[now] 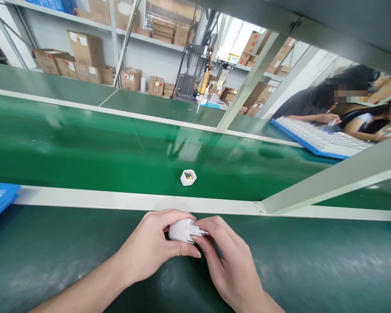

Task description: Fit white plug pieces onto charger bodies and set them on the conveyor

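A white plug-in charger (180, 231) with two round metal pins lies between my hands above the dark green bench. My left hand (154, 241) wraps round its body, thumb below and fingers above. At the pin end, my right hand (226, 252) pinches the narrow plug part between thumb and forefinger. A thin seam shows where the plug part meets the body. Beyond my hands, a white charger housing (188, 178) stands on the green conveyor belt, its top uncovered, with small yellow and dark parts inside.
A pale metal rail (117, 198) runs between bench and belt, with a slanted post (313, 182) at right. A blue tray (1, 198) sits at left. Across the belt, a blue-edged tray (326, 137) holds many white pieces beside two people. Behind are a machine (195, 65) and boxes (86, 48).
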`<action>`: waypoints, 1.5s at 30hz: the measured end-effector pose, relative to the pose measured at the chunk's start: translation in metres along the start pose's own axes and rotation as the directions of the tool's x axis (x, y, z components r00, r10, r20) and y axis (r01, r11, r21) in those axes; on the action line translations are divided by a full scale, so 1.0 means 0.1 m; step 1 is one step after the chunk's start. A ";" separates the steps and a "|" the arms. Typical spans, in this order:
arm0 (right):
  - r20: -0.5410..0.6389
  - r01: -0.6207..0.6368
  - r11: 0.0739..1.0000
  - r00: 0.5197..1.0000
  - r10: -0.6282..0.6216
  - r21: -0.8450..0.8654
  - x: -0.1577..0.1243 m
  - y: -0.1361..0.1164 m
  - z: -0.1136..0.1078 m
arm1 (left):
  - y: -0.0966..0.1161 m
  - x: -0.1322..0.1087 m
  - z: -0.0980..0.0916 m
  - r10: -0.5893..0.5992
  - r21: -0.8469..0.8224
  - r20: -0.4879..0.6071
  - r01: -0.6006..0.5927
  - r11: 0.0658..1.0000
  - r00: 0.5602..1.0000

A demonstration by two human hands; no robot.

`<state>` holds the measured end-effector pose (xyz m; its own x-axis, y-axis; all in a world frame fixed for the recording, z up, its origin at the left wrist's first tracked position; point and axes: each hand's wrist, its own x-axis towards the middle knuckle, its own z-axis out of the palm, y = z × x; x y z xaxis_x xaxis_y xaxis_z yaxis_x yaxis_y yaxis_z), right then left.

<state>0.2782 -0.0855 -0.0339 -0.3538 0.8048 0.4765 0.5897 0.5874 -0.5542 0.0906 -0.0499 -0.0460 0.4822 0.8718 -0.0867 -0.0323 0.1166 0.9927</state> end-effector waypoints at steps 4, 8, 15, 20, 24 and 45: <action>0.066 -0.043 0.998 0.997 0.041 0.037 0.02 0.00 -0.03 | 0.00 -0.01 0.00 0.011 0.095 -0.024 -0.009 0.995 1.000; 0.116 -0.080 0.994 0.991 0.070 0.081 0.06 0.02 -0.07 | 0.02 -0.02 0.00 0.011 0.136 -0.023 -0.008 0.991 1.000; 0.198 -0.123 0.980 0.976 0.091 0.154 0.13 0.08 -0.13 | 0.05 0.00 -0.03 -0.009 0.198 0.039 0.001 0.980 0.999; 0.218 -0.108 0.988 0.973 0.082 0.109 0.09 0.07 -0.13 | 0.05 0.00 -0.03 0.035 0.248 0.049 -0.046 0.968 0.998; 0.259 -0.105 0.994 0.961 0.092 0.038 0.06 0.03 -0.14 | 0.01 -0.02 0.01 0.074 0.340 0.044 -0.085 0.937 0.996; -0.137 -0.217 0.976 0.966 0.220 0.035 0.07 0.52 -0.25 | 0.03 0.01 0.00 0.148 0.311 -0.141 -0.099 0.945 0.979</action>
<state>0.3242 -0.0514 -0.0424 -0.1129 0.8948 0.4319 0.6270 0.4014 -0.6677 0.0914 -0.0484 -0.0433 0.3442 0.9375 0.0506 0.1942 -0.1238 0.9731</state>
